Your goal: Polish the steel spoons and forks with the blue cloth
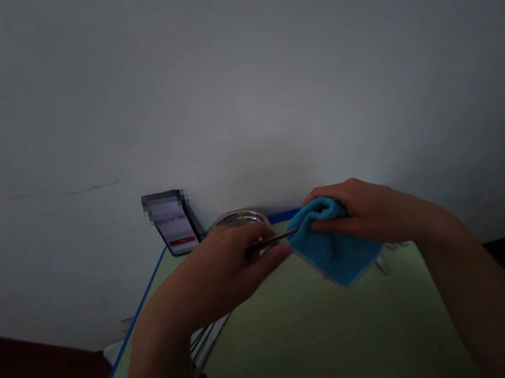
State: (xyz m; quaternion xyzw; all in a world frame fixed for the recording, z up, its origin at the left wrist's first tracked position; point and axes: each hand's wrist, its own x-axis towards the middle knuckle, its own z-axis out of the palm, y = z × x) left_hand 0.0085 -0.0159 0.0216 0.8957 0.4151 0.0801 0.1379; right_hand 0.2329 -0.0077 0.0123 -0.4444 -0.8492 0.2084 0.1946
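Observation:
My left hand (239, 253) is closed around one end of a thin metal utensil (275, 238), its kind not clear from what shows. The utensil's other end runs into the folds of a blue cloth (337, 255). With thumb and fingers, my right hand (358, 209) pinches that cloth around the utensil, and a corner of the cloth hangs down. Both hands are held above the green table (329, 345). Behind my left hand stands a shiny metal bowl (240, 216), partly hidden by it.
A phone (175, 225) leans against the wall (235, 88) at the table's back left corner. Under my left forearm lie several thin, long items (211, 340). Right of the cloth, a piece of light-coloured cutlery (382, 265) partly shows. Blue edging borders the table.

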